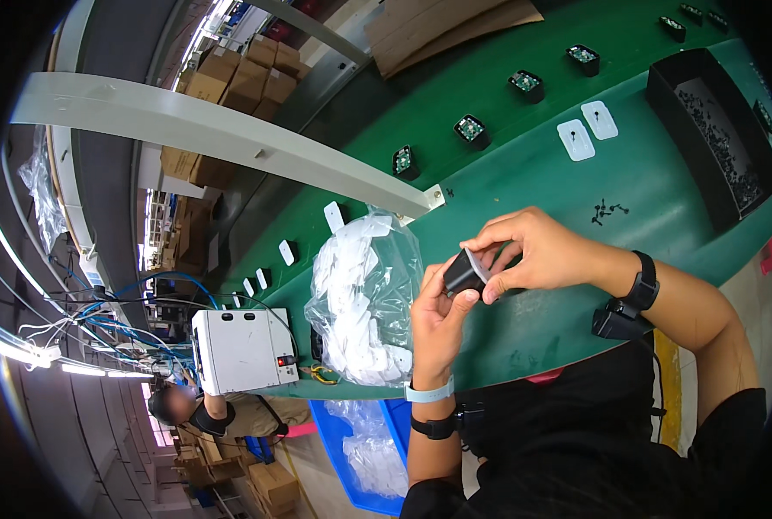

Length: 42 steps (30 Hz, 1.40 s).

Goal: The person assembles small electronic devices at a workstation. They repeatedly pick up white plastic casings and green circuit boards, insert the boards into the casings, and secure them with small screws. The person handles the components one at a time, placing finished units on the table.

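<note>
Over the green worktop, my left hand (439, 322) grips a small black plastic housing (460, 275) from below, thumb along its side. My right hand (531, 253) pinches a white plastic cover (478, 264) against the housing's open face. Whether the cover sits fully in place cannot be made out, as fingers hide part of it. To the left of my hands lies a clear bag of white covers (351, 298). Two white covers (576, 140) rest flat beyond my right hand, each with a small dark piece on it. A little heap of black parts (609, 211) lies nearby.
Several black housings with circuit boards (470, 130) stand along the green belt. A black bin of small black parts (663, 95) is at far right. A white machine (239, 353) stands left, a metal beam (230, 130) crosses above, and a blue crate (338, 458) sits below. Another person (217, 411) is behind.
</note>
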Motion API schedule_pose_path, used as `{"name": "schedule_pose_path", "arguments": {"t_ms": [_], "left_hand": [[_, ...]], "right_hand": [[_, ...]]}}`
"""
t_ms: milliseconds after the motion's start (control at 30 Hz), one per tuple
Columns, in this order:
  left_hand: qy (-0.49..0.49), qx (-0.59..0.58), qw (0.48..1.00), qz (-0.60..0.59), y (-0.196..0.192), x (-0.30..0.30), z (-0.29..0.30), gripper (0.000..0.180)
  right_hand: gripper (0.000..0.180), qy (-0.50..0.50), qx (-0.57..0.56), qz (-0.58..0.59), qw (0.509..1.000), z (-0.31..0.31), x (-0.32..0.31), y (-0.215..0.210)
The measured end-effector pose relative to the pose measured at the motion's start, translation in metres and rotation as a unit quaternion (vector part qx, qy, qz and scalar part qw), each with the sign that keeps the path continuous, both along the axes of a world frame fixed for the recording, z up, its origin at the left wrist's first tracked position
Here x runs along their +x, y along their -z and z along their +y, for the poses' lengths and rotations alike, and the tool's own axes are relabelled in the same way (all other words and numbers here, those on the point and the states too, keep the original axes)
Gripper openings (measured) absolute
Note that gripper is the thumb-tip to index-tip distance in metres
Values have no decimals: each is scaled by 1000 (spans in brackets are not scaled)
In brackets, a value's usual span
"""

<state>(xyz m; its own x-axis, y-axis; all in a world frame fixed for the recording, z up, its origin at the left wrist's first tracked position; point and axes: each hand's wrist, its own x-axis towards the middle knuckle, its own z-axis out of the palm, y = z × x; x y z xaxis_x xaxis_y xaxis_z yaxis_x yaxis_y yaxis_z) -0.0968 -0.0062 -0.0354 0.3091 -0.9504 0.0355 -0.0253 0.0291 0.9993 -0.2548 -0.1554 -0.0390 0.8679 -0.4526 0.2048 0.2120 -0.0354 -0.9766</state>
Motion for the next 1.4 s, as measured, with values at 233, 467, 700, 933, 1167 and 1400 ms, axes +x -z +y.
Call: {"name": "schedule_pose_path", "arguments": {"t_ms": [233, 467, 700, 933, 1167, 1400], "left_hand": [[-80, -35, 995, -58, 4, -13, 2, 54], [-164, -53, 980, 95, 7, -45, -2, 60], [-146, 0, 989, 21, 3, -37, -6, 49], [-119, 7, 991, 57, -9, -33, 1, 51], [-147, 28, 988, -41, -23, -41, 8, 52], [-142, 32, 989, -29, -20, -33, 8, 48]], "right_hand": [[66, 56, -165, -91, 981, 3, 4, 14], [58, 165, -277, -74, 944, 13, 3, 16], [46, 130, -222, -68, 964, 8, 2, 8], [42, -7, -12, 6, 1000, 0, -2, -3], [40, -43, 61, -20, 997, 1, 2, 8], [41, -89, 120, -15, 989, 2, 2, 5]]}}
